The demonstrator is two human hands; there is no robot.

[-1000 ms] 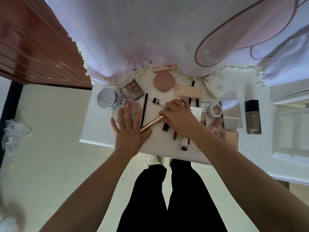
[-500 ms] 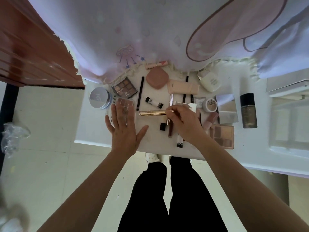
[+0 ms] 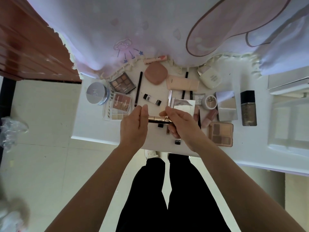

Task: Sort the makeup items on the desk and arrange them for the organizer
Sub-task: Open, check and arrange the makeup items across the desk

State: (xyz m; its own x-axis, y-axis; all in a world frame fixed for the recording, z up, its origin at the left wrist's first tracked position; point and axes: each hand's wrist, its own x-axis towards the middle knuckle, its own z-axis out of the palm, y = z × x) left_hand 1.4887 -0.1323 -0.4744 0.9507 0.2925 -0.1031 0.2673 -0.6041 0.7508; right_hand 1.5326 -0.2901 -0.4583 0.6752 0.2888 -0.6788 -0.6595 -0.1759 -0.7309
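Your left hand (image 3: 133, 126) and right hand (image 3: 181, 124) each grip an end of the gold tube (image 3: 158, 120), level above the desk's (image 3: 90, 128) front edge. Palettes (image 3: 121, 104) sit together near its left edge; pencils (image 3: 138, 87) and compacts (image 3: 155, 75) lie scattered, so most sorting looks undone.

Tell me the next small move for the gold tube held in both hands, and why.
Probably lay the gold tube down beside the black pencil, parallel to it. The left hand and right hand each grip one end above the desk. The pencil and the small white tube lie just beyond the hands, so slim items would group there.
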